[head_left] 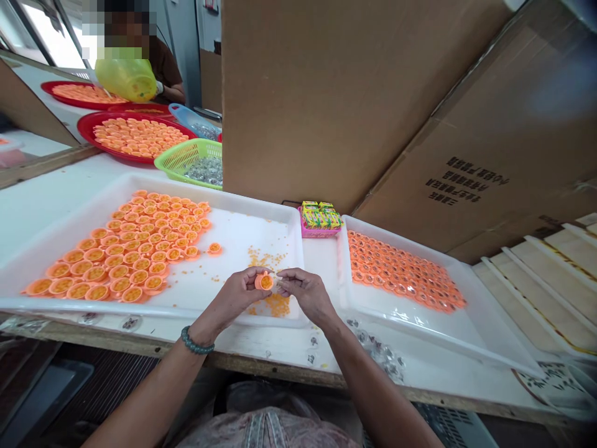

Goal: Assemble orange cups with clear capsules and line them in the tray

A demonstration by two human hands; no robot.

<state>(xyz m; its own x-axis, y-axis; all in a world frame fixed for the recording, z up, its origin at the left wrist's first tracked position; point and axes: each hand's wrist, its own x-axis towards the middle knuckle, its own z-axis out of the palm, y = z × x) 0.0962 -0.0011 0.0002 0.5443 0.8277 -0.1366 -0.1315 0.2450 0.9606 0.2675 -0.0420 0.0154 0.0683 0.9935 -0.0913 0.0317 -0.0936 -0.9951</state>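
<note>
My left hand (237,296) grips a small orange plastic cup (264,282), its open top towards me and yellow-orange bits inside. Beside the cup's right edge, my right hand (308,297) is closed in a pinch; whatever its fingertips hold is too small to make out. Both hands are over the right end of a white tray (233,218). Loose yellow-orange beads (277,305) are scattered on the tray under them. Many similar filled cups (140,242) crowd the tray's left half, and a single cup (214,249) sits apart from them.
A second white tray (489,330) holds rows of orange pieces (401,267). Between the trays stands a pink box (321,231) of yellow-green packets. Clear small pieces (380,351) lie near the table edge. Cardboard (326,106) rises behind; a co-worker (170,71) is beyond a green basket (180,158).
</note>
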